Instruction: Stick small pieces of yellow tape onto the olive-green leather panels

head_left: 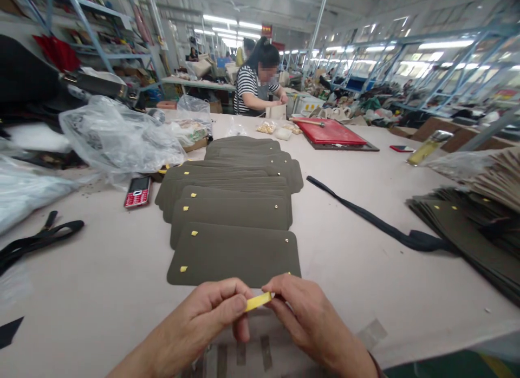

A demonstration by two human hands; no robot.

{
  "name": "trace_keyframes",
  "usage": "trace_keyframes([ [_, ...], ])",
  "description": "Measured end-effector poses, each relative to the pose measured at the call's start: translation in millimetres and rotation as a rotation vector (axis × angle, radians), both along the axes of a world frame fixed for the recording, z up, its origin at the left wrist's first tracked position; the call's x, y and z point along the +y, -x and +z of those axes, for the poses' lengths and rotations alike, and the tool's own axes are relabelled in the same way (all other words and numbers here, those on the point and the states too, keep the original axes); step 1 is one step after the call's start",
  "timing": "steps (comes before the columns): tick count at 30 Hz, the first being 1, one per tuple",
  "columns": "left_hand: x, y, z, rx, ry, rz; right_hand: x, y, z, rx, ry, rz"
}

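Note:
My left hand grips a short strip of yellow tape between thumb and fingers, at the table's near edge. At the strip's other end, my right hand pinches with thumb and forefinger closed. Just beyond both hands lies the nearest dark olive panel, flat with rounded corners. Two yellow tape bits sit near its left end, and a small metal stud shows at its upper right. More panels overlap in a row going away from me, several bearing the same yellow bits and studs.
A red-and-black phone and crumpled clear plastic lie left. On the right are a black strap, a bottle and stacked dark panels. A red board with a hammer lies farther back, near a person working opposite.

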State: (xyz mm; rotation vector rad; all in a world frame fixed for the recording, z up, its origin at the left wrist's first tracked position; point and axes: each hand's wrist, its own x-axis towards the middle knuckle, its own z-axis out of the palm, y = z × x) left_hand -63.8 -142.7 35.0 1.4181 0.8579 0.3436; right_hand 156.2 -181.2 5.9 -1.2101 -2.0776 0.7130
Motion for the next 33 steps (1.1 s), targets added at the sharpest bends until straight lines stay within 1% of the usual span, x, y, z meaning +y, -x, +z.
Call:
trace_keyframes([
  [2,-1,-8,1.6,0.051,-0.027,-0.022,0,-3,-0.5,-0.04,-0.042,0.014],
  [4,-3,-15,-0.8,0.085,-0.087,-0.023,-1,-5,-0.7,0.003,-0.028,-0.039],
  [6,-5,-20,-5.8,0.128,-0.198,-0.01,-3,-7,0.1,0.117,0.006,-0.127],
  [8,-7,-23,-11.5,0.185,-0.362,0.018,-5,-8,1.5,0.223,0.036,-0.178],
  [11,-11,-26,-18.0,0.247,-0.601,0.035,-8,-8,2.9,0.257,0.032,-0.159],
  [13,-12,-28,-20.4,0.26,-0.711,0.021,-9,-6,2.7,0.233,-0.002,-0.131],
  [18,-12,-34,-25.5,0.28,-0.914,-0.003,-4,-3,-0.8,0.18,-0.049,-0.093],
  [23,-9,-38,-32.4,0.263,-1.057,0.026,1,-3,-5.7,0.114,-0.079,-0.081],
  [26,-7,-41,-35.6,0.252,-1.138,0.054,4,-2,-11.0,0.081,-0.168,-0.098],
  [31,3,-46,-40.1,0.25,-1.292,0.157,13,0,-21.0,0.032,-0.387,-0.205],
  [33,9,-47,-40.8,0.25,-1.359,0.17,18,-1,-22.3,0.019,-0.447,-0.228],
])
